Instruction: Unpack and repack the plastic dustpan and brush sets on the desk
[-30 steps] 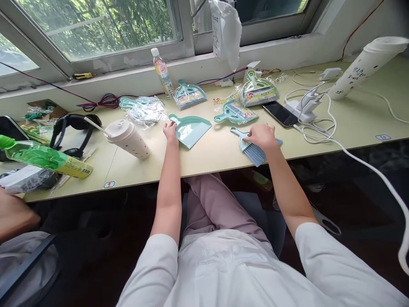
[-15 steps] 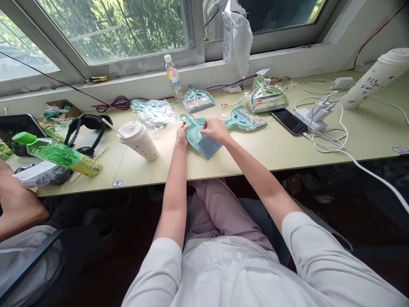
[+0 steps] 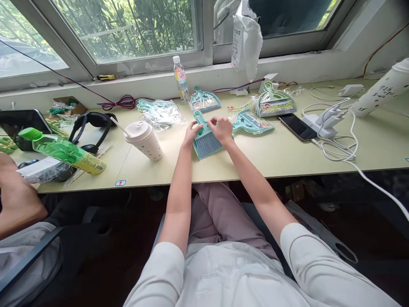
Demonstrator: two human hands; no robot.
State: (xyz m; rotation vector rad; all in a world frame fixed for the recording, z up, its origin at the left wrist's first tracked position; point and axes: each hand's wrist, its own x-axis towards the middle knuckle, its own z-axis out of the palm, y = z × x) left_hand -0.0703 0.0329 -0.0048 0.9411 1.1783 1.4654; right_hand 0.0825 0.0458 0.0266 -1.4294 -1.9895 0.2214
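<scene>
A small teal dustpan [image 3: 198, 117] lies on the pale green desk [image 3: 275, 157] straight ahead of me. A matching hand brush [image 3: 207, 144] with grey-blue bristles rests on top of it, bristles toward me. My left hand [image 3: 191, 130] grips the dustpan's left edge. My right hand [image 3: 221, 129] is curled over the brush's upper right part, pressing it onto the pan.
Packaged dustpan sets [image 3: 275, 102] and empty plastic wrappers [image 3: 159, 113] lie behind my hands. A lidded cup with straw [image 3: 144, 140] stands to the left, a phone [image 3: 295, 126] and charger cables [image 3: 332, 136] to the right. Another person's arm [image 3: 15, 204] shows at far left.
My right hand carried the brush leftward from the open desk onto the dustpan. The brush then turned so its bristles point toward me. My left hand stayed on the dustpan.
</scene>
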